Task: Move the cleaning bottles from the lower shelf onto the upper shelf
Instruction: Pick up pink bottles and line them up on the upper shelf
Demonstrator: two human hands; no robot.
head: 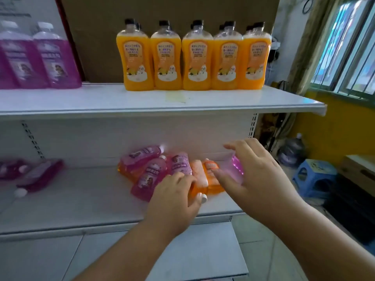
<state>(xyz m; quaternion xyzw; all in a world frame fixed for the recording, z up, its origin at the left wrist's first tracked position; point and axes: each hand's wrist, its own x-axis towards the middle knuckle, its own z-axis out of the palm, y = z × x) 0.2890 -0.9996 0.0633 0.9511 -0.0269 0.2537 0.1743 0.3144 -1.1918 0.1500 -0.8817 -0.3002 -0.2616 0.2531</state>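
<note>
Several pink bottles (149,176) and two orange ones lie in a heap on the white lower shelf (81,199). My left hand (174,197) curls over the nearer orange bottle (199,179), close to its white cap. My right hand (255,175) hovers with spread fingers over a pink bottle (237,163) at the heap's right end, its thumb beside the second orange bottle (211,166). On the upper shelf (101,98) a row of large orange bottles (198,57) stands upright, with purple bottles (40,57) at its left.
More dark pink bottles (38,175) lie at the left of the lower shelf. To the right of the shelving, on the floor, are a blue plastic stool (314,175), a large water jug (292,151) and a dark crate (357,175) under a window (345,47).
</note>
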